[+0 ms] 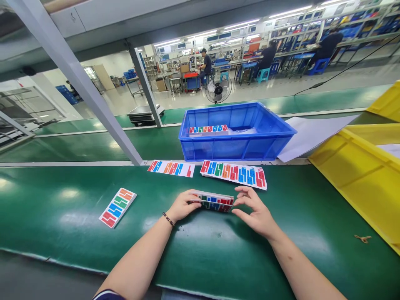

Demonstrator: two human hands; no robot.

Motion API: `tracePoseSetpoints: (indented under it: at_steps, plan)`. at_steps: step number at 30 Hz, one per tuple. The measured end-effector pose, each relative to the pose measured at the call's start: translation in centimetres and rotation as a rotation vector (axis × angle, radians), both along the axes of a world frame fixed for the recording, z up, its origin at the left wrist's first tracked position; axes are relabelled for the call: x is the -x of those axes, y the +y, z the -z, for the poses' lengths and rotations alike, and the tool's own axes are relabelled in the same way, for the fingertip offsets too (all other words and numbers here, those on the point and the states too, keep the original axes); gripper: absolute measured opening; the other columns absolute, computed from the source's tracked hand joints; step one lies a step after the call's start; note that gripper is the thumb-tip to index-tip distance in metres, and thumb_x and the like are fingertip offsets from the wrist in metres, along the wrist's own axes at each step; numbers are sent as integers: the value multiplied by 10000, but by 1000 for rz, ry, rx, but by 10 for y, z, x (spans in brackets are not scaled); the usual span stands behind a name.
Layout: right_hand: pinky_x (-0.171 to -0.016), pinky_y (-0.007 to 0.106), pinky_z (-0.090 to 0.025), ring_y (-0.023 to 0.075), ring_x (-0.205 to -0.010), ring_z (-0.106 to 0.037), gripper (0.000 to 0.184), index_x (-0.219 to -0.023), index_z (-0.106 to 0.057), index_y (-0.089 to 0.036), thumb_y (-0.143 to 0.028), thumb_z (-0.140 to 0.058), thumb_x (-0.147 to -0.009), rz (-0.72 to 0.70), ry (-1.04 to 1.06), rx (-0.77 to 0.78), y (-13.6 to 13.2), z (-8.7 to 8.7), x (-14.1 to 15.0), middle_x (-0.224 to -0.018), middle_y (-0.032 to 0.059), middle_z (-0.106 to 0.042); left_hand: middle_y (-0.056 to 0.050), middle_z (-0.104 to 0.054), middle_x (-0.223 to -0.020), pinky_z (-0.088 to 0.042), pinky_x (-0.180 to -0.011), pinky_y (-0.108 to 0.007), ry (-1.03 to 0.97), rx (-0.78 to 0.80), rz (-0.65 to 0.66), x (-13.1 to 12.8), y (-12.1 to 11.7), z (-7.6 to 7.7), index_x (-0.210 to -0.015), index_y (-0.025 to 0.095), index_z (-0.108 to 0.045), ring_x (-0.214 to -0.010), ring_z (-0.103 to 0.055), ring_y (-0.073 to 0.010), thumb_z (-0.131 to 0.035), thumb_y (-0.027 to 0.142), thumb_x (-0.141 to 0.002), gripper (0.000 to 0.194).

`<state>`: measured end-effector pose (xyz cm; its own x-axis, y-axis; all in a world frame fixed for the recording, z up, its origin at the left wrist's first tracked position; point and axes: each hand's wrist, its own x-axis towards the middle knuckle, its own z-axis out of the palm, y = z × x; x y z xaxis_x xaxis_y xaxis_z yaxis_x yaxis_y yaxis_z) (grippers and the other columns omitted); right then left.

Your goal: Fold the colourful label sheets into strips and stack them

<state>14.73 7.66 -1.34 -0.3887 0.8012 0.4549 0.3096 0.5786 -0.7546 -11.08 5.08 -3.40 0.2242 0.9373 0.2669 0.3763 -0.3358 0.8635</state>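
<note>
My left hand (184, 205) grips the left end of a small stack of printed cards (217, 201), held on edge just above the green surface. Red, blue and green shapes show on the stack's near face. At its right end my right hand (253, 208) has its fingers apart, close to the edge; whether a fingertip touches I cannot tell. Just behind lies a fanned pile of long printed cards (233, 173). Left of that pile is a flat printed strip (171, 168). A smaller stack of cards (118, 207) rests farther left.
Behind the cards stands a blue bin (237, 148) with printed cards inside. Yellow bins (353, 166) and a large white sheet (312, 131) are on the right. A brown tied band (363, 238) lies at right. A metal post (93, 100) rises at left. People work in the background.
</note>
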Motion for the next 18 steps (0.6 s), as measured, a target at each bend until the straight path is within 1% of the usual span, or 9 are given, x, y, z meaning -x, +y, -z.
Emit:
tracePoseSetpoints:
  at_steps: [2,5,8,10,12,14,15,16,18]
  plan:
    - [-789,357,-469,197,-844,-548,95,-646,-605,-221,-244,-574,-733,-20,-37,-16,-1,-1,1,-1022,73,-517,-74,-661,-927,-467,-824,-322,2,8,-2,0,-1,-1,-798,190,-704,-880,-601,-181,-610,207,-713,128]
    - [-768,339,-472,195,-850,-559,148,-633,-590,-214,-244,-531,-765,-8,-47,-7,-2,-2,2,-979,73,-530,-69,-662,-962,-458,-839,-322,9,21,-8,-1,-1,-3,-816,198,-704,-907,-595,-184,-603,204,-716,142]
    - [-670,300,-480,195,-836,-572,169,-619,-577,-209,-277,-537,-769,45,19,24,2,-5,-5,-939,73,-563,-73,-662,-979,-453,-847,-325,21,39,-18,-1,-2,-5,-793,191,-705,-921,-592,-190,-594,218,-726,133]
    - [-548,261,-460,158,-681,-575,157,-650,-563,-211,-308,-547,-772,147,173,77,7,-6,-13,-816,52,-596,-75,-669,-954,-455,-834,-321,37,48,-17,0,-1,-5,-728,180,-701,-907,-594,-191,-580,231,-739,132]
    - [-462,233,-420,119,-504,-529,141,-706,-529,-219,-337,-556,-776,308,418,122,12,-6,-19,-616,-5,-576,-75,-678,-903,-461,-815,-319,62,45,-10,2,-1,-5,-664,172,-690,-878,-597,-188,-569,240,-750,164]
    - [-441,223,-408,108,-423,-500,159,-749,-491,-225,-363,-567,-773,451,628,142,16,-5,-21,-491,-58,-516,-77,-683,-874,-466,-803,-325,74,27,0,2,-1,-4,-675,172,-691,-855,-599,-187,-572,241,-750,156]
    - [-459,228,-421,112,-430,-515,175,-756,-480,-226,-373,-575,-766,487,669,149,17,-4,-21,-479,-65,-511,-79,-683,-871,-467,-807,-333,69,11,8,2,-1,-3,-703,174,-695,-859,-599,-189,-578,238,-746,141]
    - [-486,237,-436,120,-456,-537,190,-754,-478,-224,-382,-583,-758,488,654,164,17,-2,-19,-491,-59,-527,-80,-683,-870,-466,-817,-343,59,-8,21,2,0,-3,-727,178,-699,-874,-597,-194,-585,235,-741,128]
    - [-535,255,-452,136,-509,-565,204,-735,-494,-216,-400,-582,-751,394,488,230,15,1,-12,-522,-35,-561,-82,-676,-882,-450,-862,-373,42,-53,47,0,-1,-1,-749,190,-702,-948,-579,-211,-605,228,-727,106]
